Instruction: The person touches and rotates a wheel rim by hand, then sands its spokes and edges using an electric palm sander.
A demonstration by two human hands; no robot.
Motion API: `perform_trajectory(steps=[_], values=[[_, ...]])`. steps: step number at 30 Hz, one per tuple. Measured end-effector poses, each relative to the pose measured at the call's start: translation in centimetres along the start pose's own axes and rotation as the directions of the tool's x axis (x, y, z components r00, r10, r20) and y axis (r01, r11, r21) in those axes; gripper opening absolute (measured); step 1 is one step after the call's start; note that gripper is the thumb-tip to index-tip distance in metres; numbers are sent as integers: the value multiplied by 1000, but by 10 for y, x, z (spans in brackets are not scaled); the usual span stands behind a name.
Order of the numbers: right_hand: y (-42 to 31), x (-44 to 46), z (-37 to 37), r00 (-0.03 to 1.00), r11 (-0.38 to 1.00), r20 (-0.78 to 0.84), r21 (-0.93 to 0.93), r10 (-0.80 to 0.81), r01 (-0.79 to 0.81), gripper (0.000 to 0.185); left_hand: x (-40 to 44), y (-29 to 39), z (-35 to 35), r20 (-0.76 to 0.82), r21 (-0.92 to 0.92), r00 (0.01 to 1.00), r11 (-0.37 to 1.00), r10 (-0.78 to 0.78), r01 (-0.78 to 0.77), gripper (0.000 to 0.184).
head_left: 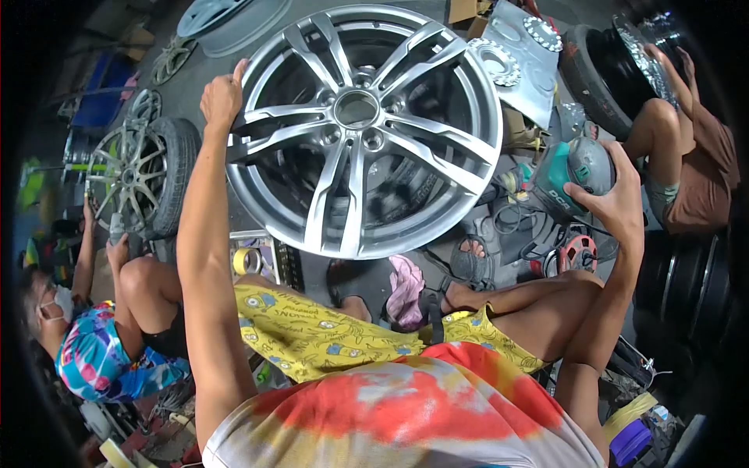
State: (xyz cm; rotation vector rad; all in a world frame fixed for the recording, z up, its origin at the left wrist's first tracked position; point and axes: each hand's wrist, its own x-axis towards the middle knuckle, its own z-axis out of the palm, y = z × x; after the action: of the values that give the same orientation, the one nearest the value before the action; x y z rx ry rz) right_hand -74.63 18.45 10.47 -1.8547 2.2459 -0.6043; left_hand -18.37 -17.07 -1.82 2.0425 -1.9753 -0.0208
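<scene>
A large silver alloy wheel rim [357, 140] with paired spokes fills the upper middle of the view, facing me. My left hand [222, 97] is closed around its left edge, thumb pointing up. To the right of the rim, my right hand [612, 191] wraps round the top of a teal and grey power sander [562, 178]. The sander is beside the rim, apart from its edge; its underside is hidden. A pink cloth [406, 292] hangs between my knees, below the rim.
At left, a co-worker [82, 335] holds a tool against another spoked wheel [129, 175] beside a tyre [178, 175]. Another person [694, 164] at right handles a dark rim [636, 62]. A red reel-like object [579, 253], tape roll [247, 261] and silver sheet [519, 62] lie around.
</scene>
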Motion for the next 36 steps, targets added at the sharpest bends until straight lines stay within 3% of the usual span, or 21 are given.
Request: perform_trajectory(steps=[2, 5, 8, 10, 11, 13, 16, 18, 20, 22, 23, 24, 26, 28, 31, 34, 36], values=[[-6, 5, -2, 999, 999, 36, 26, 17, -18, 78, 8, -12, 14, -81, 62, 997, 998, 0, 5, 76], [-1, 3, 0, 995, 995, -49, -59, -85, 82, 78, 7, 0, 12, -103, 49, 995, 999, -6, 11, 71], [2, -2, -3, 999, 999, -5, -23, -43, 43, 78, -3, 8, 1, -87, 47, 996, 999, -4, 8, 62], [11, -7, -1, 994, 994, -63, -66, -86, 82, 79, -3, 5, 5, -252, -69, 958, 984, 140, -162, 47], [13, -7, -1, 997, 996, -36, -46, -75, 73, 79, -4, 8, 7, -259, -70, 953, 981, 158, -181, 47], [11, -10, -5, 999, 999, 0, -2, -45, 45, 81, -15, 15, 5, -397, 25, 850, 930, 345, -365, 37], [22, -16, -4, 991, 997, -107, -8, -77, 76, 82, -39, 46, -2, -446, 95, 820, 930, 359, -355, 39], [40, -15, 1, 979, 995, -180, -40, -94, 88, 83, -75, 95, -18, -498, -48, 743, 841, 447, -539, 38], [39, -13, -3, 997, 999, -71, -35, -16, 14, 88, -104, 142, -12, -418, -191, 704, 702, 574, -686, 37], [48, -4, 6, 995, 998, -92, -57, -30, 25, 93, -170, 212, -22, -293, -349, 742, 655, 603, -670, 35], [47, 0, 6, 999, 1000, -37, -17, 11, -12, 96, -194, 239, -18, -335, -322, 609, 520, 719, -791, 38], [46, 4, 7, 999, 999, 23, 18, 47, -48, 98, -224, 265, -19, -186, -367, 633, 545, 751, -754, 47], [51, 13, 20, 998, 1000, -66, -27, 10, -12, 99, -260, 305, 2, -68, -180, 584, 566, 809, -805, 62], [51, 19, 25, 997, 997, -63, -61, 46, -49, 100, -271, 330, 26, 97, -59, 638, 645, 764, -762, 70], [45, 21, 25, 991, 995, -108, -57, 74, -80, 102, -264, 334, 58, 149, 50, 718, 720, 680, -692, 63], [48, 21, 24, 984, 995, -145, -18, 99, -103, 103, -269, 337, 68, 99, 36, 747, 748, 658, -663, 46], [51, 22, 23, 989, 996, -118, 1, 85, -85, 103, -269, 332, 72, 95, 37, 742, 742, 664, -669, 47]])
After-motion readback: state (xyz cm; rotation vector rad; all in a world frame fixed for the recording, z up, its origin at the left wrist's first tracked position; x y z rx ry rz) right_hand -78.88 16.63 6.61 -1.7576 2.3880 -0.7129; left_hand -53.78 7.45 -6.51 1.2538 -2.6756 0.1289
